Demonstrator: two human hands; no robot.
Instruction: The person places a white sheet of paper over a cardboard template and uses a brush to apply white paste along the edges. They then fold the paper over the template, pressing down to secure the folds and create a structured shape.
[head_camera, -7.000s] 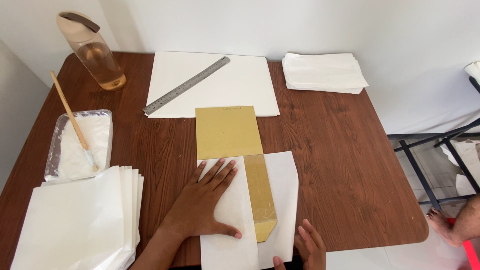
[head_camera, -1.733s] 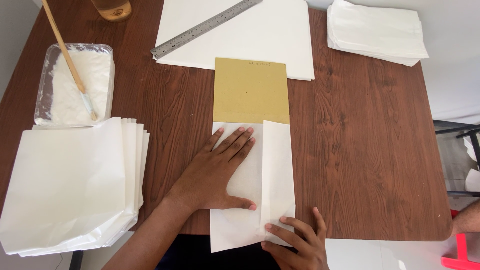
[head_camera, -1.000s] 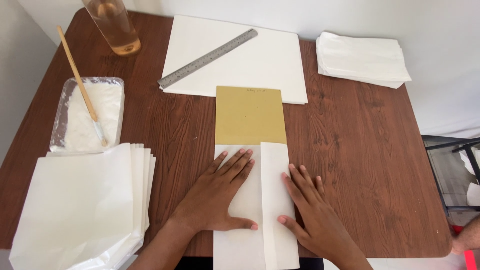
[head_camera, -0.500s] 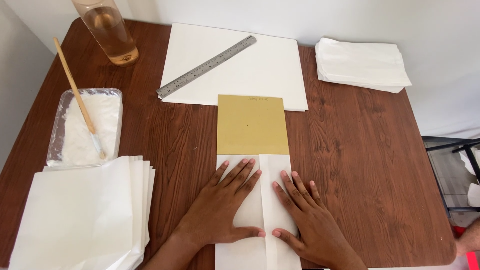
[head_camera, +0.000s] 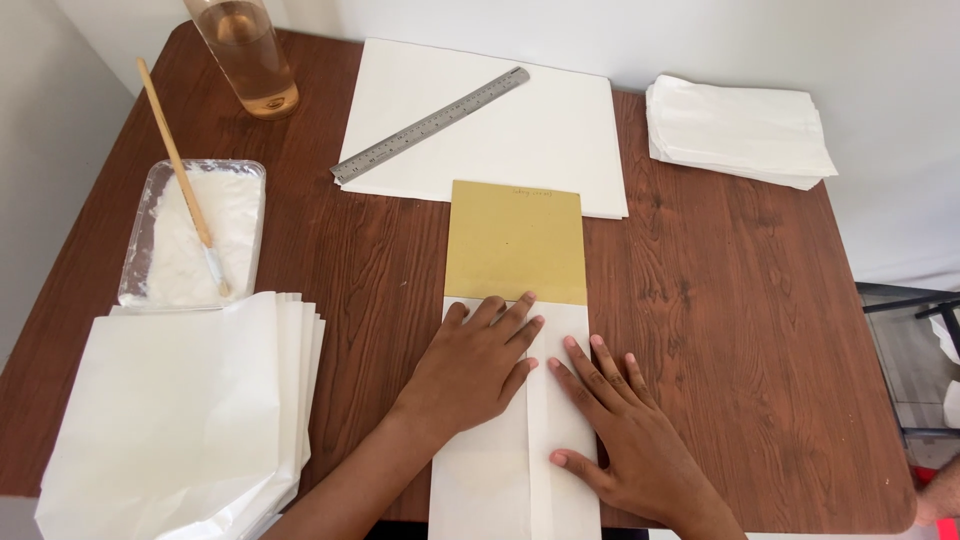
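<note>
A white sheet of paper (head_camera: 500, 480) lies folded around the near half of a mustard-yellow card (head_camera: 515, 240) on a brown wooden table (head_camera: 740, 340). Both flaps are folded inward and overlap along a seam down the middle. My left hand (head_camera: 478, 370) lies flat on the left flap, its fingertips reaching the paper's top edge at the card. My right hand (head_camera: 620, 430) presses flat on the right flap, fingers spread. Neither hand grips anything.
A stack of white sheets (head_camera: 180, 420) sits at the near left. Behind it a clear tray of white paste (head_camera: 195, 235) holds a wooden brush (head_camera: 180, 175). A glass bottle (head_camera: 248, 55), a metal ruler (head_camera: 430, 125) on a large white sheet (head_camera: 520, 140) and a folded paper pile (head_camera: 740, 130) sit farther back.
The right flap was folded over the card and my right hand came from the paper's near corner to press flat on it. My left hand stayed flat on the left flap.
</note>
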